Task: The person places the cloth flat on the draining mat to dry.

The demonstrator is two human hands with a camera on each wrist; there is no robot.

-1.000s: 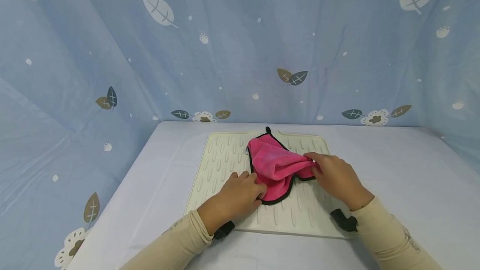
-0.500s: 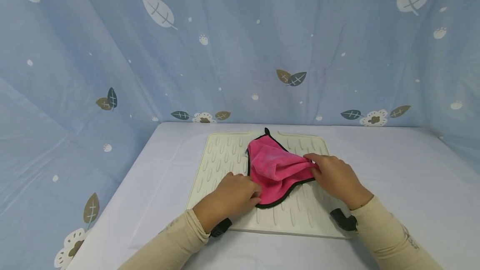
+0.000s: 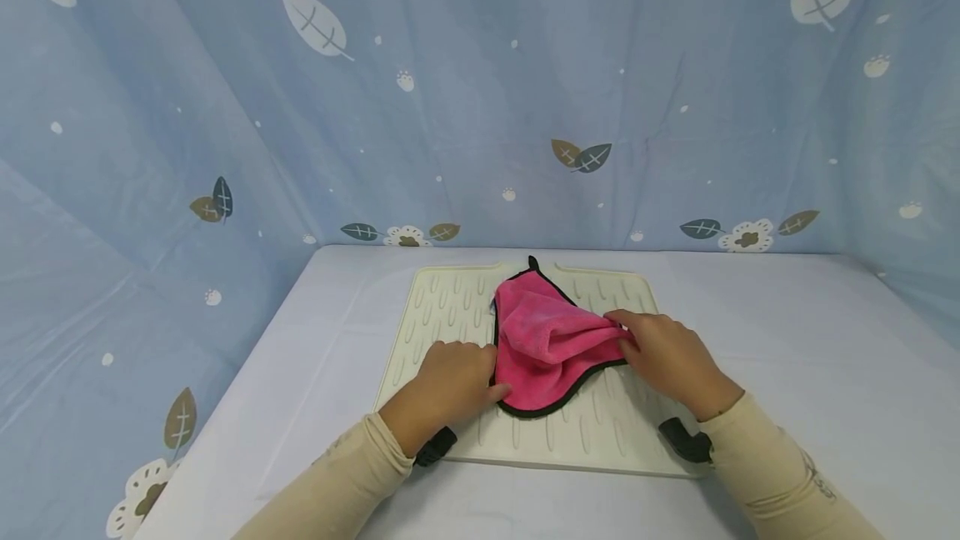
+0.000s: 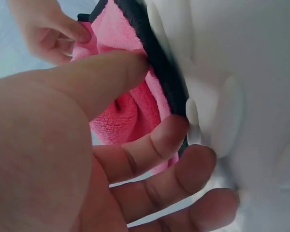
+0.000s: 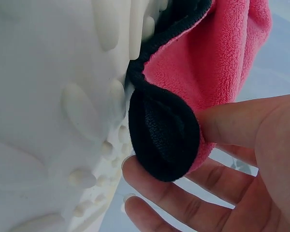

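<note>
Pink cloth (image 5: pixel 222 58) cut off atop right wrist view; sleeve print (image 3: pixel 819 477) unreadable.

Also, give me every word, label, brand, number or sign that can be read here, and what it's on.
None can be read.
Right sleeve: dark marking, too small and blurred to read.
Left sleeve: faint marking, unreadable.
Pink cloth: small pale tab at its left edge, too small to read.
Blue backdrop: printed leaves and flowers, no words visible.
</note>
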